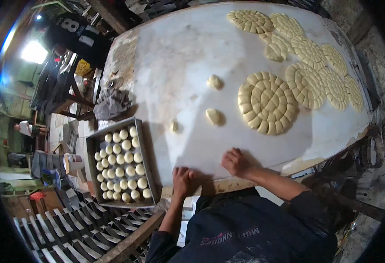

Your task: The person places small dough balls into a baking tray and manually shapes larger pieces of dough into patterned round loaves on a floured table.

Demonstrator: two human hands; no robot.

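Near the front edge of the pale work table (166,79), my left hand (183,180) rests with its fingers curled down against the surface. To its right and a little farther in, my right hand (236,162) is cupped the same way. Whatever lies under either palm is hidden. Beyond them sit two loose dough lumps, a farther one (215,82) and a nearer one (213,116), plus a smaller dough bit (174,126). A big round of dough cut into pieces (267,103) lies beyond my right hand.
Several more cut dough rounds (306,52) overlap at the far right. On the left stands a metal tray (139,131) with rows of dough balls (119,172). A grey cloth (112,103) lies on the table's left edge. Stacked metal trays (78,232) fill the lower left. Another person (83,39) stands back left.
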